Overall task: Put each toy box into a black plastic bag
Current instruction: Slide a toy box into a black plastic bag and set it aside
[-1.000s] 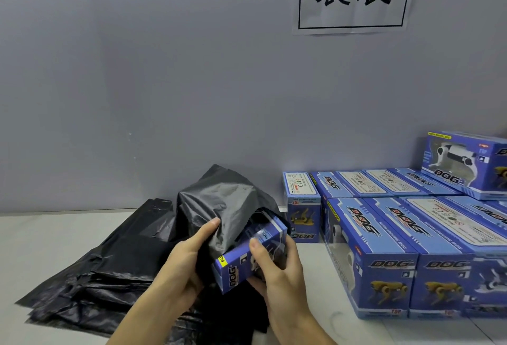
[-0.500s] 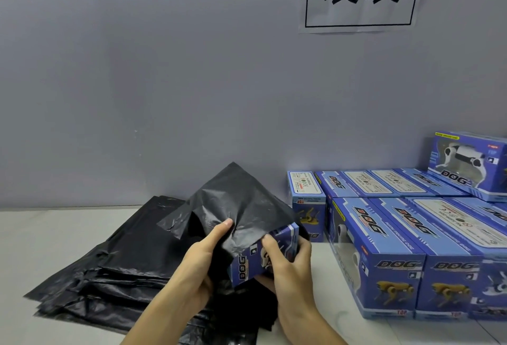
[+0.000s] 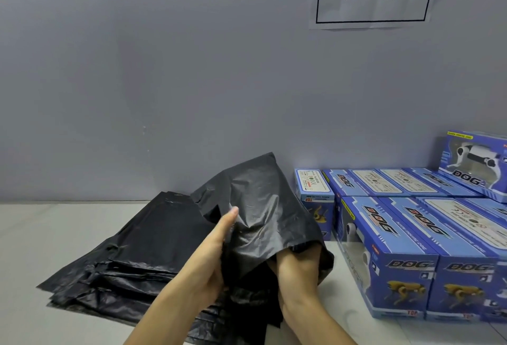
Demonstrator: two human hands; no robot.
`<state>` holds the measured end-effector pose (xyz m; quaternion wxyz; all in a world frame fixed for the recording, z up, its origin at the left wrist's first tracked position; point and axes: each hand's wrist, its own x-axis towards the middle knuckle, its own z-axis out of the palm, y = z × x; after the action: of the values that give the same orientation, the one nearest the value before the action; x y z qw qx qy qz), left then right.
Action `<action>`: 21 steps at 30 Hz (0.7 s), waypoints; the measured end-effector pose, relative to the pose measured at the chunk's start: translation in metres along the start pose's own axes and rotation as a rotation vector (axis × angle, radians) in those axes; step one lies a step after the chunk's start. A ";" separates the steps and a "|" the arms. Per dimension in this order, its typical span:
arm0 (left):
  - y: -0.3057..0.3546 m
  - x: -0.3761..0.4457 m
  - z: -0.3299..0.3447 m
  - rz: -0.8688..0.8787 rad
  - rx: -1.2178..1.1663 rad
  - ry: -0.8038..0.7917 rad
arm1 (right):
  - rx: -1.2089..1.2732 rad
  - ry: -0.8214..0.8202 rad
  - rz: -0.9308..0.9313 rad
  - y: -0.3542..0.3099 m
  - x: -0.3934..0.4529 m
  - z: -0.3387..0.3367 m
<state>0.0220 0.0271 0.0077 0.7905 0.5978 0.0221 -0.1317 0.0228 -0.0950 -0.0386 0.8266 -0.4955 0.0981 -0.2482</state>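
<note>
**Box out of sight inside the bag, right hand in after it**

The box is not visible now: the black bag [image 3: 263, 207] covers the place where it would be, and its tented shape suggests the box sits inside, up and away from the wrist of the right hand [image 3: 297, 269]. That hand goes into the bag's mouth from below; its fingers are hidden by the plastic, so I cannot tell whether they grip the box or lie flat against it.

The left hand [image 3: 211, 257] holds the bag's left edge, thumb on top of the film and the other fingers curled beneath, pinching the plastic.

The bag's long axis runs from the mouth near the person up toward the wall. Judging from this, the next move turns on the right hand, the nearer one to the box, drawing back along that axis while the left keeps the mouth open.

More bags [image 3: 131, 257] lie stacked to the left; unbagged boxes [image 3: 389, 237] stand to the right on the table [image 3: 41, 235].
</note>
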 end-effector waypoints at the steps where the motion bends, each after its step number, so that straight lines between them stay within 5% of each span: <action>1: 0.000 0.000 0.000 -0.008 -0.030 0.002 | -0.007 0.002 0.005 0.000 -0.001 -0.001; 12: -0.001 -0.002 -0.011 -0.142 0.010 -0.089 | -0.123 -0.152 0.099 -0.006 -0.003 0.005; 21: -0.001 0.006 -0.022 -0.029 -0.025 0.087 | -0.550 -0.196 0.234 -0.028 -0.001 0.001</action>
<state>0.0307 0.0465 -0.0006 0.7940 0.5928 0.0668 -0.1168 0.0134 -0.1051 -0.0137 0.6901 -0.7074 0.1378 -0.0666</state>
